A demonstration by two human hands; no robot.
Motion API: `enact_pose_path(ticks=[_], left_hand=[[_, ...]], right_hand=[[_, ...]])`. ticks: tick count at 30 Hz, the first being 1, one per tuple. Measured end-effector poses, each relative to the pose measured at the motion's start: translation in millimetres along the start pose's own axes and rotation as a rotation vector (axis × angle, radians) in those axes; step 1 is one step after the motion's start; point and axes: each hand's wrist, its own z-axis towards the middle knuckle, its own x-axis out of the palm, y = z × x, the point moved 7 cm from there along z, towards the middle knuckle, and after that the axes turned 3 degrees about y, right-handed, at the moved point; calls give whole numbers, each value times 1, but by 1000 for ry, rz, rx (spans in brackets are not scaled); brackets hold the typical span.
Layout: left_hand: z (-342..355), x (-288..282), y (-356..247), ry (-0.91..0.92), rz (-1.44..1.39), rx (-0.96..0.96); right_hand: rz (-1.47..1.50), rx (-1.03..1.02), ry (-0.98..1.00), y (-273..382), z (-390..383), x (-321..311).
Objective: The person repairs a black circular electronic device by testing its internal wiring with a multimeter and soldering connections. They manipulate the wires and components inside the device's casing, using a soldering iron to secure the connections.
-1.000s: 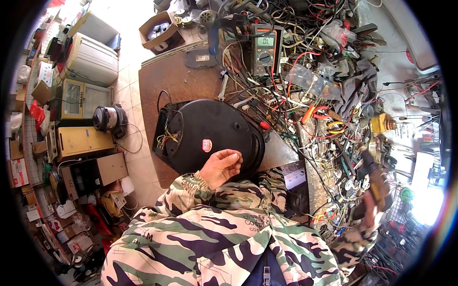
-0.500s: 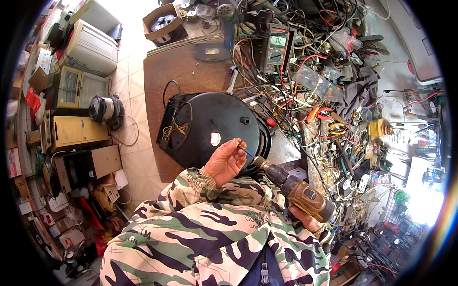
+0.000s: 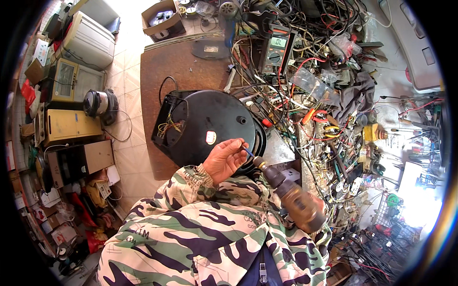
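Observation:
My left hand point(image 3: 223, 162) is closed in a pinch, thumb and fingertips together at the tip of a blue driver bit point(image 3: 249, 153). Whatever small piece may be between them is too small to make out. The bit sits in the chuck of a worn yellow-brown cordless drill point(image 3: 292, 196), blurred by motion. Gripping the drill is my right hand point(image 3: 318, 204), mostly hidden behind its body. Just beyond my left hand lies a round black appliance body point(image 3: 210, 117) with a small white-and-red sticker. Thin wires point(image 3: 169, 127) show in the opening on its left side.
A brown wooden board point(image 3: 191, 71) lies under the appliance. Tangled cables, hand tools and a multimeter point(image 3: 275, 50) crowd the bench to the right. An open cardboard box point(image 3: 162, 23) stands at the far side. On the floor at left are cabinets and a silver-black pot-like appliance point(image 3: 99, 102).
The drill has tilted, its rear end swinging toward me and slightly left while the bit stays at my left fingertips. The whole scene has shifted a little to the left.

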Motion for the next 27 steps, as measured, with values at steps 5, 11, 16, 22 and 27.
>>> enact_pose_path(ticks=[5, 11, 16, 22, 27], left_hand=[[21, -3, 10, -45, -18, -22], [48, -12, 10, -127, -164, 61], [52, -16, 10, -147, -208, 89], [55, -17, 6, -112, -241, 84], [55, -17, 2, -43, -214, 60]], right_hand=[[-345, -118, 90, 24, 24, -11], [-63, 85, -20, -11, 23, 10], [75, -34, -123, -21, 26, 14], [-157, -80, 72, -10, 43, 11], [-65, 64, 119, -18, 52, 6]])
